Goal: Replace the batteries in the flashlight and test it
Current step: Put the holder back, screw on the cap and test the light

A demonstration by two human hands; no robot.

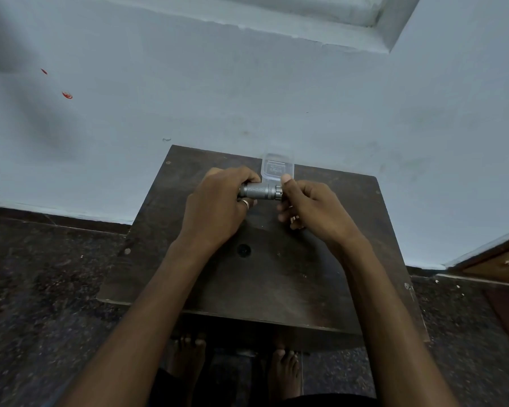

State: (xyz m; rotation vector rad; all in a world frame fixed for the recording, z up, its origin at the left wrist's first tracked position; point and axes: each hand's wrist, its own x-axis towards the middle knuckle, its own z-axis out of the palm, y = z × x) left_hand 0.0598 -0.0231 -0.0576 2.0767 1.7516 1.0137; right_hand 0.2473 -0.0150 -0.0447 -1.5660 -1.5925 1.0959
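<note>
Flashlight (260, 190) held level above the surface (276, 274), left hand (218, 201) wrapped round one end, right hand (309, 207) fingers (287, 181) pinching the other. Looks like rigid, light metal; grip the knurled barrel, twist the end.

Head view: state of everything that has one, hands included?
Grey knurled metal flashlight: held level, both ends gripped.
Left hand: curled round its left end.
Right hand: pinching its right end.
Clear plastic box: at the far edge of the dark wooden table; contents unclear.
</note>
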